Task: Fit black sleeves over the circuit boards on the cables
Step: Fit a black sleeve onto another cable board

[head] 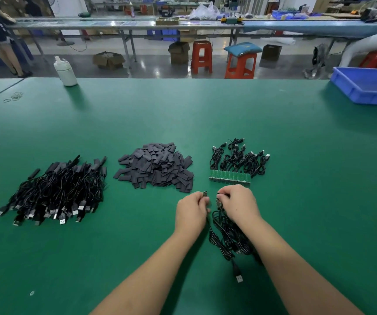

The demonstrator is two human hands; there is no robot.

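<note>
Green bench, midway through job: large heap of sleeved cables (53,192) lying finished at left, sleeve pile (154,168) centre, strip of bare circuit boards (229,177) waiting right. Left hand (191,210) pinching small connector (205,193), right hand (239,204) gripping loose cable bundle (228,237); no sleeve being held.

A white bottle (66,72) stands at the green worktop's (183,110) far edge, rubber bands (15,96) far left, a blue bin (367,86) far right.
</note>
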